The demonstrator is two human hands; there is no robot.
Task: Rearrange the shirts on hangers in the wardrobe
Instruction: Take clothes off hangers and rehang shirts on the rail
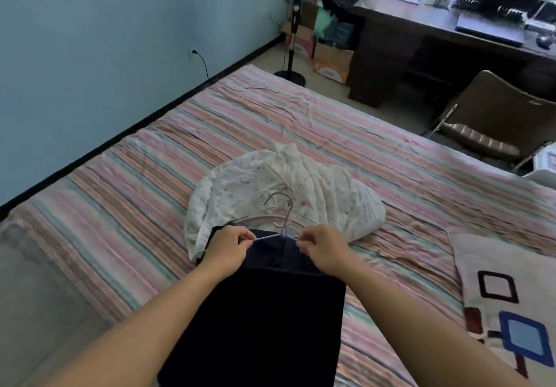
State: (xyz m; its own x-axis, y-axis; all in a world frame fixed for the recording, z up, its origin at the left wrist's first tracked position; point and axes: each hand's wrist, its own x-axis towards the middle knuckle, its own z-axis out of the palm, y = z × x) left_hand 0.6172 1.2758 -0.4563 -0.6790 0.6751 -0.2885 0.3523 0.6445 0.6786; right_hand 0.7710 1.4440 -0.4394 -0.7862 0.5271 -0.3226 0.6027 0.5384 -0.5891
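Nearest the camera, at six o'clock, a dark navy shirt (264,311) lies flat on the striped bedspread (126,236), its hem toward the viewer and its collar toward twelve o'clock, so its long axis runs from six to twelve. Both forearms reach in along its sides. The left hand (230,251) pinches the left arm of a thin wire hanger (281,231) between thumb and curled fingers, and the right hand (323,249) pinches the right arm the same way. The hanger's shoulder bar therefore lies across the shirt, nine to three, with the hook rising toward twelve o'clock over the collar. Holding both ends this way looks meant to keep the wire level while it is seated in the neck opening; whether it is going in or coming out cannot be told.

Just beyond the hands, at twelve o'clock, a white floral garment (270,191) lies bunched on the bed with other hangers (279,203) resting on top, apparently waiting their turn. A patterned pillow (505,302) sits at four o'clock. At one o'clock stands a pedestal fan (296,10), and at two o'clock a dark desk (421,37) with a folding chair (496,122) near it. No wardrobe is visible.
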